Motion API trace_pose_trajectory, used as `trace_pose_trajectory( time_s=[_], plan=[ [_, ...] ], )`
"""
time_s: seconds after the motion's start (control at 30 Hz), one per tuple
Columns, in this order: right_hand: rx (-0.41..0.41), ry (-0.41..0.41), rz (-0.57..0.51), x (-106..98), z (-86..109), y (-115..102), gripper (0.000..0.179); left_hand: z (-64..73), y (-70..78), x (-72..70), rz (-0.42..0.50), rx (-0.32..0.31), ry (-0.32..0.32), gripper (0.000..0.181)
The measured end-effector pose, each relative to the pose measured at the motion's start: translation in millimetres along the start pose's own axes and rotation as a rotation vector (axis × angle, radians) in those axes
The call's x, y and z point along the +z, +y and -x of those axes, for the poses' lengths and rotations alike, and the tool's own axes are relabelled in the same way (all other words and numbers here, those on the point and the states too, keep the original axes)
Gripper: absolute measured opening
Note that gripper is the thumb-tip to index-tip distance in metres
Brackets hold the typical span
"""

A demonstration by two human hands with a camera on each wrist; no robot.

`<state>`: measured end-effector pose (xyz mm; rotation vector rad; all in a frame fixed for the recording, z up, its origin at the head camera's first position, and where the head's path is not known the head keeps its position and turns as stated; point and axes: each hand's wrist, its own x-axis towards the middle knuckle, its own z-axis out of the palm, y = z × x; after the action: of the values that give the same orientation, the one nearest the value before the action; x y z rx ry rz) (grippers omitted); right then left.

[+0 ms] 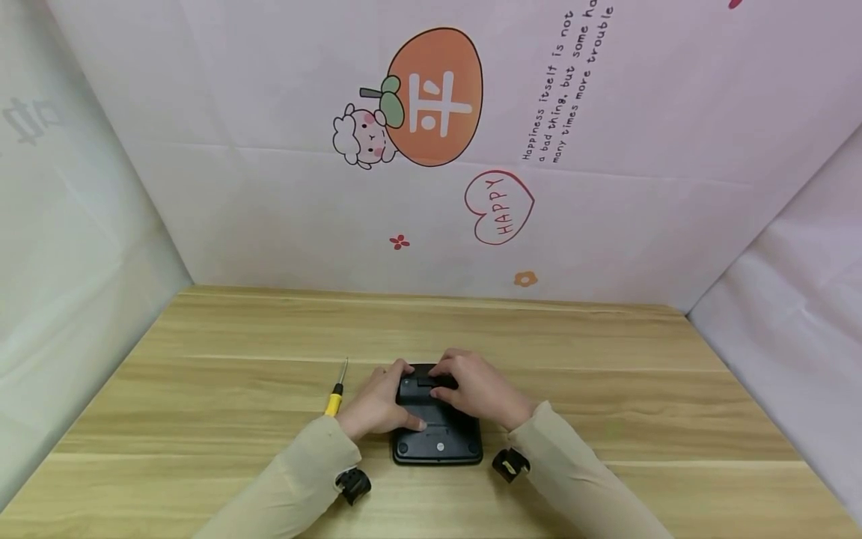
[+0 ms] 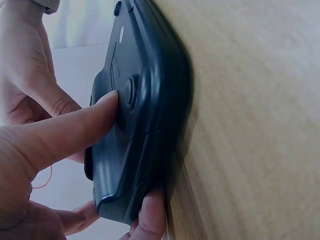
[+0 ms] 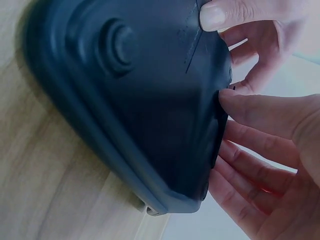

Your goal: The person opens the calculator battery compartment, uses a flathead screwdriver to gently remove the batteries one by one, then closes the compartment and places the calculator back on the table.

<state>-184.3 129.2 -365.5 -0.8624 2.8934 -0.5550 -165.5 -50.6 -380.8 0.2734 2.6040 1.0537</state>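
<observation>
While both hands sit on it, the black device (image 1: pixel 438 423) lies flat on the wooden table (image 1: pixel 606 374), underside up, near the front edge and roughly centred between the sleeves

Left hand (image 1: pixel 373 404): grasping the device. In the left wrist view the thumb (image 2: pixel 65 132) lies across the back shell with its tip beside a round raised foot (image 2: pixel 131 92), and other fingers (image 2: pixel 150 215) curl round the far edge where the casing meets the table. So it's a clamp: thumb on top, fingers wrapped at the edge

Right hand (image 1: pixel 474 385): on the far half of the device. Right wrist view shows the fingertips (image 3: pixel 235 100) pressed against the edge of the shell, fingers fairly straight and stacked alongside it. The thumb of the other hand (image 3: pixel 215 15) rests on the back near a seam line. Reads as pressing/touching, not wrapped round it

Device details: dark moulded plastic back, rounded corners, a round foot (image 3: pixel 120 47) near one corner, a small pale dot (image 1: pixel 441 447) near the front edge in the head view

Also on the table: a screwdriver (image 1: pixel 336 389) with a yellow handle, lying just left of the left hand, tip pointing away from the person, not touched

Behind: a pale backdrop (image 1: pixel 269 187) with a cartoon print and a "HAPPY" heart (image 1: pixel 500 207)
</observation>
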Motion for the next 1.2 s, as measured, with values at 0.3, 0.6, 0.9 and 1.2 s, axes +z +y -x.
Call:
trace_pose_trajectory(
  time_s=[0.3,0.6,0.9,1.2],
  plan=[
    [-0.005,0.003,-0.008,0.0,1.2,0.8,0.026,1.0,-0.1,0.3,0.008,0.005,0.005,0.074],
    [-0.045,0.046,0.013,1.6,15.8,2.3,0.027,2.8,-0.3,0.6,0.004,0.011,0.001,0.074],
    [-0.072,0.051,0.041,2.3,21.7,1.7,0.026,2.2,-1.3,0.0,0.02,0.024,0.007,0.074],
    [-0.086,0.08,0.056,4.8,21.4,2.6,0.022,2.4,-1.4,0.1,0.026,0.023,0.007,0.074]
  ],
)
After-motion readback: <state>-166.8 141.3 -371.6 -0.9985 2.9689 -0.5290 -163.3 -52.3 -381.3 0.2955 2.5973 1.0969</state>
